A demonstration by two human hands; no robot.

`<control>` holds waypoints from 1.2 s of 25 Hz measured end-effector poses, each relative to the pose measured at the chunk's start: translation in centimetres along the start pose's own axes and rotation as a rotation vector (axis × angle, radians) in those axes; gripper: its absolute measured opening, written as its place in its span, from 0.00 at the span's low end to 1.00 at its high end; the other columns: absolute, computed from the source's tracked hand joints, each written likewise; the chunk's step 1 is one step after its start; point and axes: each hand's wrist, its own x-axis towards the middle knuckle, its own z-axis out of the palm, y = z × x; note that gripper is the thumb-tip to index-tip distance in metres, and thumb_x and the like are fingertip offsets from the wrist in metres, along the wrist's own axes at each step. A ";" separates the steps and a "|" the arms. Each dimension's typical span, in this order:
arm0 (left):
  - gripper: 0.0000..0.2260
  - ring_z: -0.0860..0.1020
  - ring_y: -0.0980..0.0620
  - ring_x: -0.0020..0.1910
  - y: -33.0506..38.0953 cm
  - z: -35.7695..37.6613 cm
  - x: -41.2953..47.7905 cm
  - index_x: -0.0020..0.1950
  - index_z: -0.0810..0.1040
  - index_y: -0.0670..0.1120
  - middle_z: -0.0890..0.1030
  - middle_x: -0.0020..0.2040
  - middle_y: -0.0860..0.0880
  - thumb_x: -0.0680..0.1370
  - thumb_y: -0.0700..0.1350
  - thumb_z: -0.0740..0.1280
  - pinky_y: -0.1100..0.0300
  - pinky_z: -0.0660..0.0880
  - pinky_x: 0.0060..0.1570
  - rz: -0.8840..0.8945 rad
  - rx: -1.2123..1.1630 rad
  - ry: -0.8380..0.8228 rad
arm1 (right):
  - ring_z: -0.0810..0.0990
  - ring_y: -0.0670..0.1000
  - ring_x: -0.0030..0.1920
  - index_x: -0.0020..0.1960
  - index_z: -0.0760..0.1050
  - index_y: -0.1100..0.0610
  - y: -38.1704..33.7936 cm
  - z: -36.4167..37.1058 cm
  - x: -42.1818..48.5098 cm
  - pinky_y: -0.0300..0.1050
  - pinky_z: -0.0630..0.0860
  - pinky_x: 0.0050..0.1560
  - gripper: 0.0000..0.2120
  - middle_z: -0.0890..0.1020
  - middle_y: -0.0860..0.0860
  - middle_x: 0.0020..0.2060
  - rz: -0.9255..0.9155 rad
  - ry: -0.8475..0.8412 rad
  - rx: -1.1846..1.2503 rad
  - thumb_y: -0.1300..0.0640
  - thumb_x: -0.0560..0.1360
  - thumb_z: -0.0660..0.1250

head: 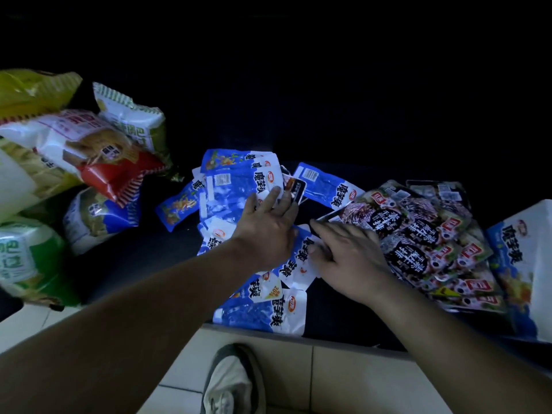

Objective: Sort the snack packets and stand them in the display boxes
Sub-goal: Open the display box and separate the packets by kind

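work surface: a dark table top (143, 252) is seen under dim light; its near edge is met by a pale tiled floor (343, 377).
blue packets (236, 189): a loose overlapping heap is spread flat at the centre of the table, reaching from mid table to the near edge.
dark packets (418, 234): a second fanned heap, black with red labels, is laid flat just right of the blue heap.
display box (519, 264): one blue and white box is found at the far right, touching the dark heap; no packet is seen standing in it.
left hand (268, 231): it is held palm down over the blue heap, fingers straight and spread; the fingertips are laid on a blue packet beside a small black and red packet (297, 186). nothing is gripped.
right hand (349, 252): it is laid flat where the two heaps meet, fingers nearly straight and pointing left; a dark packet edge is seen at the fingertips, but no grip on it can be made out.
large snack bags (89, 144): several are piled at the left, well apart from the hands.
shoe (230, 380): one is seen on the floor below the table edge.
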 end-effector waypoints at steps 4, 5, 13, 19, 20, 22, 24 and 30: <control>0.23 0.72 0.43 0.72 -2.0 1.4 -3.0 0.75 0.72 0.46 0.77 0.71 0.46 0.80 0.49 0.59 0.39 0.67 0.68 0.225 -0.184 0.393 | 0.63 0.49 0.75 0.81 0.54 0.42 -0.1 -0.4 0.3 0.50 0.55 0.70 0.29 0.66 0.41 0.77 0.004 -0.023 -0.015 0.42 0.82 0.55; 0.21 0.75 0.42 0.66 -2.6 1.3 -2.9 0.72 0.74 0.46 0.78 0.67 0.45 0.79 0.47 0.62 0.41 0.71 0.64 0.222 -0.153 0.466 | 0.62 0.50 0.75 0.81 0.55 0.43 -0.3 -0.4 0.6 0.51 0.55 0.71 0.28 0.66 0.42 0.77 -0.005 -0.009 -0.023 0.42 0.82 0.56; 0.27 0.57 0.40 0.80 -6.5 0.3 0.3 0.81 0.60 0.57 0.61 0.81 0.48 0.83 0.63 0.51 0.34 0.60 0.73 -0.080 -0.111 0.190 | 0.39 0.49 0.82 0.83 0.50 0.46 -1.5 1.2 2.4 0.55 0.37 0.80 0.33 0.46 0.45 0.83 -0.043 -0.087 0.058 0.38 0.82 0.56; 0.23 0.75 0.36 0.61 -7.2 0.6 -2.7 0.63 0.80 0.45 0.78 0.64 0.42 0.82 0.58 0.55 0.40 0.74 0.59 -0.105 -0.062 0.478 | 0.61 0.54 0.77 0.83 0.51 0.47 -2.1 -0.3 3.1 0.52 0.59 0.76 0.35 0.67 0.49 0.77 0.018 -0.021 0.053 0.38 0.81 0.58; 0.22 0.73 0.36 0.66 -7.0 -0.2 -1.5 0.65 0.79 0.45 0.76 0.68 0.40 0.82 0.57 0.56 0.38 0.73 0.62 -0.061 -0.100 0.490 | 0.63 0.55 0.76 0.83 0.51 0.47 -2.2 -0.7 3.3 0.51 0.63 0.74 0.35 0.69 0.49 0.75 0.023 -0.030 0.034 0.37 0.81 0.57; 0.24 0.61 0.36 0.78 -6.1 -2.0 1.3 0.76 0.70 0.49 0.62 0.80 0.41 0.82 0.58 0.58 0.34 0.63 0.72 -0.006 -0.165 0.345 | 0.68 0.56 0.72 0.82 0.54 0.46 -2.1 -1.0 3.7 0.50 0.71 0.67 0.34 0.73 0.49 0.71 0.015 -0.032 0.018 0.36 0.81 0.58; 0.30 0.48 0.40 0.82 -5.7 -3.1 3.7 0.82 0.55 0.57 0.49 0.84 0.46 0.82 0.60 0.60 0.35 0.54 0.77 -0.036 -0.175 0.099 | 0.73 0.55 0.67 0.81 0.56 0.44 -1.8 -1.5 4.6 0.50 0.76 0.59 0.33 0.79 0.48 0.64 0.011 -0.040 0.032 0.36 0.80 0.59; 0.34 0.58 0.38 0.79 -8.0 -1.1 1.9 0.82 0.53 0.58 0.63 0.80 0.45 0.77 0.68 0.51 0.35 0.67 0.70 -0.128 -0.078 0.089 | 0.55 0.54 0.79 0.82 0.56 0.45 -1.7 -1.2 6.1 0.53 0.57 0.76 0.30 0.63 0.48 0.78 -0.060 0.064 0.039 0.39 0.82 0.56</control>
